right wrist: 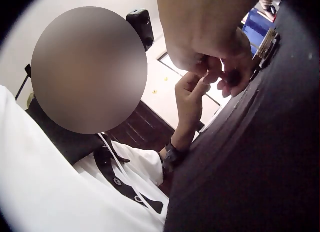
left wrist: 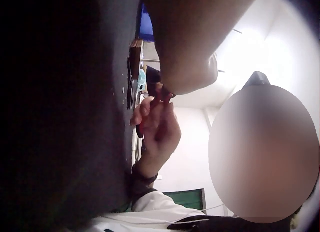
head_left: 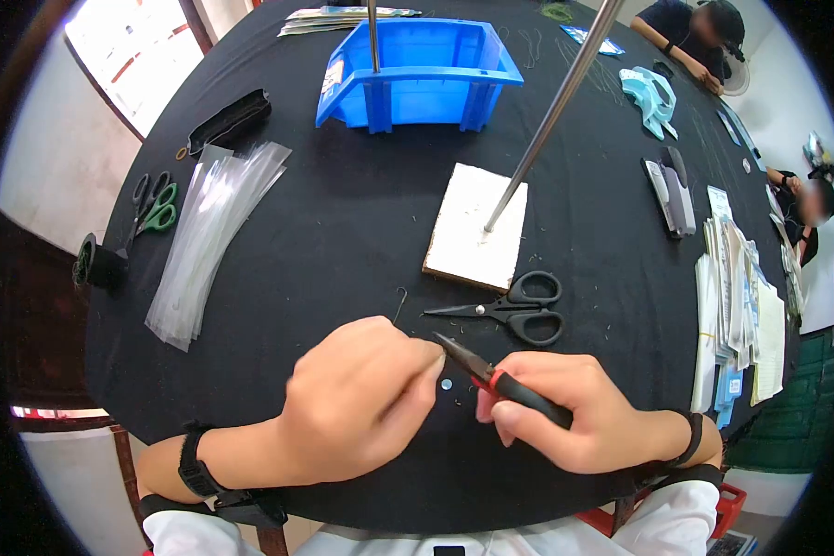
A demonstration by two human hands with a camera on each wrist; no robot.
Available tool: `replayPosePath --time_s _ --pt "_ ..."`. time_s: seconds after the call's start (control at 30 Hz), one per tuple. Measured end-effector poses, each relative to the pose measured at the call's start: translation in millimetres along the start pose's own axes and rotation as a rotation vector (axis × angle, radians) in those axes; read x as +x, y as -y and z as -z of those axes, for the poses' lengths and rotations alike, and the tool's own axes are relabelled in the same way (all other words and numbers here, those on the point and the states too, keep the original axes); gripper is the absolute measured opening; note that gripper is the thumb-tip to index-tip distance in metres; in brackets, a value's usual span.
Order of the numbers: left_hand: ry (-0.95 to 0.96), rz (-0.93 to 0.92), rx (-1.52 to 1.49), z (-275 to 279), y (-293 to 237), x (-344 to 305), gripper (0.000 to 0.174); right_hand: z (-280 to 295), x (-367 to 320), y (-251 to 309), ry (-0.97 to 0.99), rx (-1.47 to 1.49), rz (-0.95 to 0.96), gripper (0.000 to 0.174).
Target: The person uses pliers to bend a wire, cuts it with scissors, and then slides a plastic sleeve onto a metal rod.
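Note:
My right hand (head_left: 574,408) grips a pair of needle-nose pliers (head_left: 466,360) with black and red handles. The jaws point up and left, their tips right at the left hand's thumb. My left hand (head_left: 357,398) is curled, thumb and forefinger pinched together at the plier tips. A thin hooked wire (head_left: 400,304) sticks out beyond its knuckles; the rest of it is hidden by the hand. In the left wrist view the right hand (left wrist: 160,127) appears around the red handles. The right wrist view shows the left hand (right wrist: 192,94) close to the right fingers.
Black scissors (head_left: 510,310) lie just beyond the hands, near a white block (head_left: 463,218) bearing a metal rod (head_left: 556,102). A blue bin (head_left: 426,97) stands farther back. Clear plastic sleeves (head_left: 204,241) lie left; a stapler (head_left: 672,195) and paper packets (head_left: 727,287) lie right.

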State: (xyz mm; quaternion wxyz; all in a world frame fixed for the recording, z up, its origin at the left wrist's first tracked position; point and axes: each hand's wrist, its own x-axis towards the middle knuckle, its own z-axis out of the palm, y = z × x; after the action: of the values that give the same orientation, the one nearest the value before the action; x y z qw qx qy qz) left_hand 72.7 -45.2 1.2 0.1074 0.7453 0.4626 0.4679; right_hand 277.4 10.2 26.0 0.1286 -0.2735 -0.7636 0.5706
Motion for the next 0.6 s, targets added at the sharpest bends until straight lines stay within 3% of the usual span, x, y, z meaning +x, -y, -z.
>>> replayPosePath --time_s 0.03,0.17,0.27,0.6 --pt "0.043 0.188 -0.133 5 -4 1 0.006 2 1 1 0.026 0.065 -0.037 0.012" --pt "0.123 0.579 -0.517 11 -1 -1 0.006 3 3 -8 0.035 0.057 0.058 0.014" --pt "0.063 0.757 -0.858 9 -4 1 0.007 1 4 -8 -0.003 -0.015 0.112 0.013" --pt "0.225 1.033 -1.241 12 7 1 0.013 0 6 -13 -0.100 -0.445 0.339 0.019"
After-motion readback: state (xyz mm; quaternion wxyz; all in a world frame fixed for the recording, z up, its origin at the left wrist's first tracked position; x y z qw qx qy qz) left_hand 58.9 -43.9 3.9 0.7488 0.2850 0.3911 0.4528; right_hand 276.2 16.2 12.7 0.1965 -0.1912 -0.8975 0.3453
